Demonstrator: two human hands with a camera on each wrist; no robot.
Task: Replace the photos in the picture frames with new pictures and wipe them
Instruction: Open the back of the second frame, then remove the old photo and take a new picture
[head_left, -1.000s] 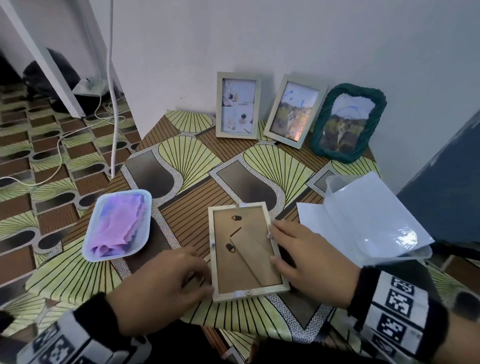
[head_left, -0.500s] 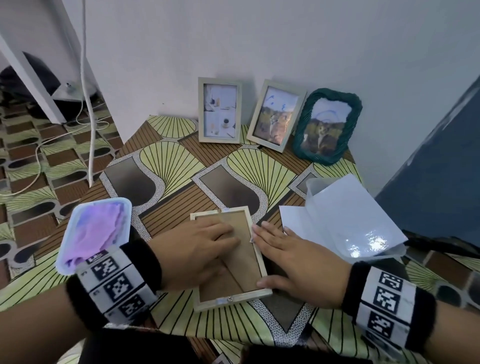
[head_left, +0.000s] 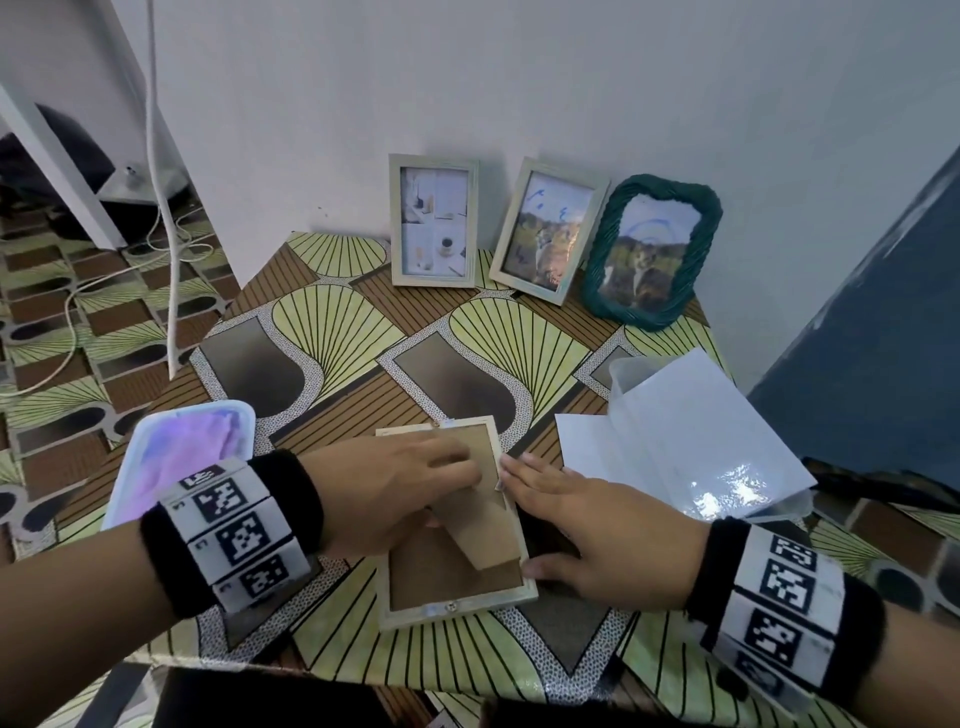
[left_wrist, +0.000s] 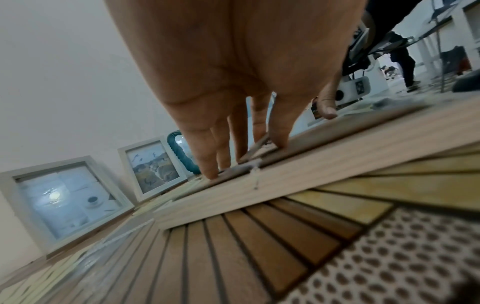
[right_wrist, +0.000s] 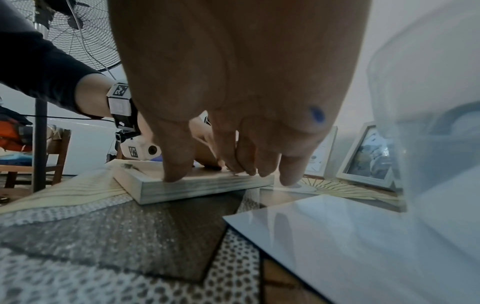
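Note:
A light wooden picture frame (head_left: 447, 577) lies face down near the table's front edge, its brown backing and fold-out stand (head_left: 483, 525) facing up. My left hand (head_left: 415, 478) lies flat across the upper backing. In the left wrist view its fingers (left_wrist: 213, 162) are straight and press on the frame's back (left_wrist: 311, 164). My right hand (head_left: 561, 514) rests along the frame's right rim, thumb at the lower right corner. Seen from the right wrist, its fingertips (right_wrist: 179, 170) touch the top of the frame's side (right_wrist: 202, 188). Glossy white photo sheets (head_left: 691, 447) lie just right of that hand.
Three framed pictures lean on the back wall: a pale frame (head_left: 434, 221), a second pale frame (head_left: 548, 231) and a green woven frame (head_left: 649, 252). A white tray (head_left: 236, 410) holding a purple cloth sits at the left. The patterned table (head_left: 337, 332) ends at its front edge.
My left hand has moved from the frame's left edge onto its backing and now presses there. The right hand has stayed on the right rim. The head view has shifted slightly.

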